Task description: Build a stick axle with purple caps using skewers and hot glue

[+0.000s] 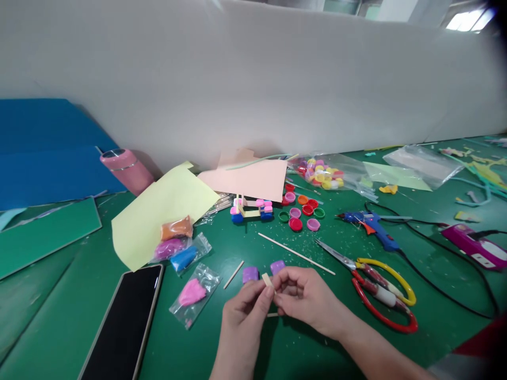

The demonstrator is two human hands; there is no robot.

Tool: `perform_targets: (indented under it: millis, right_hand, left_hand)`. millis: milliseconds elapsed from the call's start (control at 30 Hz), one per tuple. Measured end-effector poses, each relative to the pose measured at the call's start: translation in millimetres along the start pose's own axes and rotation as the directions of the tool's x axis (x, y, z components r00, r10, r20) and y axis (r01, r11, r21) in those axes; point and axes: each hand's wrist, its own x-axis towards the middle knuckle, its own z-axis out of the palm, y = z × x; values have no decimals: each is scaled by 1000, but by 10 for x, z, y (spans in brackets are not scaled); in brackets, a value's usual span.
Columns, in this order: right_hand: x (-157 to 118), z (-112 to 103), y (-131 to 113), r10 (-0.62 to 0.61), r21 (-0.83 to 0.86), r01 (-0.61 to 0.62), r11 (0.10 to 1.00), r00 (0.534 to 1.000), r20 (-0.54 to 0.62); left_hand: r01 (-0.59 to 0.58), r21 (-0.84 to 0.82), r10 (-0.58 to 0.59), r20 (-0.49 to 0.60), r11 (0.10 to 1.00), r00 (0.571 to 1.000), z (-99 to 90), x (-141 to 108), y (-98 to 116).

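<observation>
My left hand (pixel 246 312) pinches a short, flat, pale strip (pixel 266 278), which looks like wood or card, between thumb and fingers. Closed against the same strip from the right is my right hand (pixel 307 300), its fingertips partly hidden. Below the fingers the end of a pale stick (pixel 272 315) shows; what holds it is unclear. Just beyond the hands are two purple block-like pieces, one on the left (pixel 250 274) and one on the right (pixel 278 266). A short thin stick (pixel 233 274) and a longer one (pixel 296 253) lie on the green table (pixel 190 353).
Scissors (pixel 384 290) and a blue glue gun (pixel 370 227) with its cord lie right. A small pink-and-blue model (pixel 252 209) stands behind, near colored bottle caps (pixel 295 224). Left are a phone (pixel 122 322), bagged pink clay (pixel 193 293), yellow paper (pixel 138 229) and a pink bottle (pixel 127 171).
</observation>
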Motion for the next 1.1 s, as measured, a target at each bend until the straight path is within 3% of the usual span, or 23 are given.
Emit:
perform_targets:
  millis: [100, 200, 300, 367, 433, 500, 667, 933, 1100]
  right_hand:
    - [37, 42, 26, 25, 100, -22, 995, 999, -34]
    - [41, 53, 67, 27, 119, -25, 993, 999, -17]
    - [6, 35, 90, -8, 18, 9, 1000, 1000, -19]
    - [-31, 12, 86, -113, -109, 104, 989, 991, -76]
    - [-66, -14, 72, -236, -217, 212, 953, 967, -92]
    - [-85, -34, 56, -303, -310, 283, 907, 953, -17]
    - [-59, -31, 48, -299, -532, 342, 775, 939, 169]
    - [-37, -33, 117, -355, -526, 370, 766, 925, 134]
    - [-39, -51, 114, -313, -542, 340, 768, 939, 145]
  left_hand:
    - [77, -210, -95, -78, 975, 992, 58, 31, -23]
    - [88, -314, -126, -102, 945, 987, 54, 54, -58]
    - [167, -421, -202, -40, 892, 979, 10, 60, -52]
    - [230, -472, -259, 3, 851, 966, -29, 57, -37]
    - [280, -492, -296, 46, 825, 954, -65, 52, -29]
    - [325, -494, -318, 102, 806, 943, -91, 48, -35]
    - [347, -467, -304, 166, 814, 938, -102, 45, -72]
    - [333, -457, -266, 204, 825, 942, -104, 39, -67]
    - [338, -442, -271, 209, 831, 940, -99, 26, -57]
